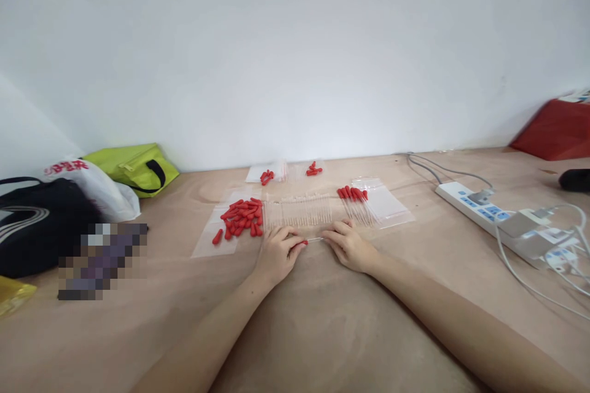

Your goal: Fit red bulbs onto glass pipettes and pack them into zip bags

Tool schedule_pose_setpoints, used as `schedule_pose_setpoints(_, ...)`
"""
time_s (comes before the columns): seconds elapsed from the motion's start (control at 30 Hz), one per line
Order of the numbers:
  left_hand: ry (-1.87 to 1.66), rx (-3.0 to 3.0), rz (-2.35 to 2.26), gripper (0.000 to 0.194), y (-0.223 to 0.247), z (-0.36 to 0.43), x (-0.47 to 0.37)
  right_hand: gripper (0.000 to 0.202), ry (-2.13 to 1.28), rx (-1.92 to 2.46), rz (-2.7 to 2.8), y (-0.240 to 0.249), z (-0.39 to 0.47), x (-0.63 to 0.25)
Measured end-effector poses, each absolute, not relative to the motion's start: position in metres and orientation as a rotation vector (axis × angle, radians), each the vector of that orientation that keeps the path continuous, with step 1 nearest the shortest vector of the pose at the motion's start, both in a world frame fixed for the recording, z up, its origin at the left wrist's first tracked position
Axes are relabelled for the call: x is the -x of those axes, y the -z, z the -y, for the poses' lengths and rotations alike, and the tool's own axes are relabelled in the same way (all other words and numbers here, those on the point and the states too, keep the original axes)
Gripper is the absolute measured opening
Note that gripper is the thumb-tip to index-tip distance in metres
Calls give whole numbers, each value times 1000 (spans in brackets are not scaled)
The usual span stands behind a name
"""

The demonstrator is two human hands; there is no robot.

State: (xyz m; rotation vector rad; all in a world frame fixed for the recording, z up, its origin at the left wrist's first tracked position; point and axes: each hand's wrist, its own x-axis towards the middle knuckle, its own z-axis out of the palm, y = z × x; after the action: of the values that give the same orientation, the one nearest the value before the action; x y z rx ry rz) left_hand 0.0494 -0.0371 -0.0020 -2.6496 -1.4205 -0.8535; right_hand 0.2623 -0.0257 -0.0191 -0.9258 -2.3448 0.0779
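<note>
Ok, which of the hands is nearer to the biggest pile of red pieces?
Left. The left hand is just right of the biggest red pile, slightly closer to the person; the right hand is farther right, beyond the left.

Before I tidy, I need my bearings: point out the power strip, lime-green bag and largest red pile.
Power strip (477, 209): head view, white casing.
Lime-green bag (137, 163): head view, its fabric.
Largest red pile (241, 215): head view, a piece near its middle.

A small red bulb (305, 242) sits at the left end of a slim white stick (316, 239) held nearly level
</note>
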Motion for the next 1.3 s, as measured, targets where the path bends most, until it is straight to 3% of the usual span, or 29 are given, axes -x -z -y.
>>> schedule_pose_setpoints(0.87, 918, 2751, 1189, 18, -2, 41, -48, 28, -168, 822, 2321, 19, 25, -261)
schedule_pose_setpoints(1.3, 933, 2750, 1183, 18, -1, 40, -46, 22, 36, 931, 2368, 12, 32, -255)
